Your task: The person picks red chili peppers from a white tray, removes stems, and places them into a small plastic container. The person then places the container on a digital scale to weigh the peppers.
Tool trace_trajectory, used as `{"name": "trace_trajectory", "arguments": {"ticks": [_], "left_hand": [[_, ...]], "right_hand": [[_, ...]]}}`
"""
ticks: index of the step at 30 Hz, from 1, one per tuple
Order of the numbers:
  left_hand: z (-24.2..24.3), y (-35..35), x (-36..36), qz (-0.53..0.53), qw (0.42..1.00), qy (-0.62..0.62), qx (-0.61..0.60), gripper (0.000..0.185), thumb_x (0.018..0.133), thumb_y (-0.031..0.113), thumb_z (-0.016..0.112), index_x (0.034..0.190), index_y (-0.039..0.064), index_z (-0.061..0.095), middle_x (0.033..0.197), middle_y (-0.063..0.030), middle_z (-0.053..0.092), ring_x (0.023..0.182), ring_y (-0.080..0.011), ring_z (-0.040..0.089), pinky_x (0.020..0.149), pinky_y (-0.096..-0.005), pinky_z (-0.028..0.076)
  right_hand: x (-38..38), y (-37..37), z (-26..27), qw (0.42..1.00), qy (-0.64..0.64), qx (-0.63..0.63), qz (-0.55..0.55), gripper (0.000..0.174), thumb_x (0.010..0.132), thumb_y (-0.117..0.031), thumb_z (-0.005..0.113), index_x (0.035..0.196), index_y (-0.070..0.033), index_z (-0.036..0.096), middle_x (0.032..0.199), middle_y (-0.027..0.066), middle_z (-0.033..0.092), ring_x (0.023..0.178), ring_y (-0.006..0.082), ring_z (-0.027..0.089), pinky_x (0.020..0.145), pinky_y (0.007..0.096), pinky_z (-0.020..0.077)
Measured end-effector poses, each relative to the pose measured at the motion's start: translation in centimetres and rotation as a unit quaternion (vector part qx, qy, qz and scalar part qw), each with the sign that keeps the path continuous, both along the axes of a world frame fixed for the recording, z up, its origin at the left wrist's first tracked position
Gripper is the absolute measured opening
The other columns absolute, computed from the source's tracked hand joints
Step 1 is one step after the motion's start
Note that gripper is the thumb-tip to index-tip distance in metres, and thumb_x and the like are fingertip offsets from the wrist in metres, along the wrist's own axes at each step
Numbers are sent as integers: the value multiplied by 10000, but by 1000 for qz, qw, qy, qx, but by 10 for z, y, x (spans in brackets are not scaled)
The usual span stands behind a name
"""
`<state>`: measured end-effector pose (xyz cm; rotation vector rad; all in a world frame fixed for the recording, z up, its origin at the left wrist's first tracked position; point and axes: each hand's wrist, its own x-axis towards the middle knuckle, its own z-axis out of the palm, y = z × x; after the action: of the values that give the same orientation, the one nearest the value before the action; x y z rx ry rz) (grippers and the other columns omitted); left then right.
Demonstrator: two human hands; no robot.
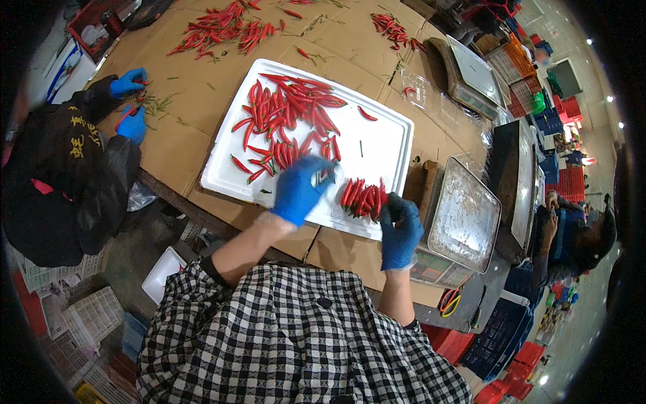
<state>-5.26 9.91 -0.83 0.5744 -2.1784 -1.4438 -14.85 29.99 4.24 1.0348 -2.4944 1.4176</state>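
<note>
A white foam tray (386, 141) lies before me on the cardboard-covered table. Loose red chilies (287, 108) with green stems are heaped over its left and middle part. My left hand (301, 189), in a blue glove and blurred, is over the near edge of that heap; what its fingers hold is hidden. Near the tray's front right corner, a row of red chilies (362, 198) sits side by side in what looks like a clear plastic punnet. My right hand (401, 227), also blue-gloved, has its curled thumb and forefinger at the right end of that row.
A scale with a worn metal pan (467, 217) stands to the right; another scale (474, 60) is farther back. More chili piles (222, 28) (392, 30) lie on the far side. On the left, a co-worker's blue-gloved hands (130, 123) handle chilies beside stem scraps (159, 103).
</note>
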Motion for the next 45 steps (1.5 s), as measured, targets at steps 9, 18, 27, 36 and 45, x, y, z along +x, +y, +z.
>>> {"name": "trace_trajectory", "arguments": {"ticks": [9, 18, 27, 36, 45], "left_hand": [[-21, -54, -34, 94, 945, -120, -291, 409, 802, 183, 741, 1197, 134, 644, 1050, -148, 665, 959, -329, 645, 819, -431, 526], [-3, -66, -26, 89, 975, -157, -128, 406, 832, 149, 735, 1226, 154, 638, 1055, -112, 685, 954, -267, 663, 838, -377, 530], [29, -13, -2, -114, 919, 78, 370, 320, 944, 156, 650, 1245, 51, 628, 1195, -35, 668, 1068, -119, 602, 914, -270, 499], [25, 22, 4, -112, 877, 130, 449, 237, 927, 133, 679, 1142, 37, 656, 1132, -57, 683, 1024, -140, 628, 908, -285, 514], [22, 46, 11, -130, 907, 44, 398, 235, 887, 87, 722, 1114, 45, 677, 1009, -30, 683, 950, -106, 616, 852, -261, 521]], "right_hand": [[-15, 29, -30, 997, 23, 36, -57, 223, 826, 43, 697, 1033, -36, 676, 922, 121, 675, 837, 222, 665, 764, 312, 521], [-3, 29, -40, 998, -5, 60, -30, 234, 828, -14, 740, 1053, -46, 684, 880, 89, 652, 722, 189, 623, 667, 296, 513], [15, -1, 8, 1000, -22, -5, 21, 285, 818, 7, 745, 1090, -60, 689, 946, 84, 678, 759, 162, 638, 682, 281, 520], [34, -35, 19, 996, -5, -37, 78, 365, 784, 52, 758, 1124, -42, 663, 935, 101, 670, 747, 178, 630, 667, 276, 513], [33, -18, 8, 997, 32, -36, 60, 378, 743, 81, 770, 1079, -63, 672, 961, 107, 666, 789, 190, 644, 687, 283, 523]]}}
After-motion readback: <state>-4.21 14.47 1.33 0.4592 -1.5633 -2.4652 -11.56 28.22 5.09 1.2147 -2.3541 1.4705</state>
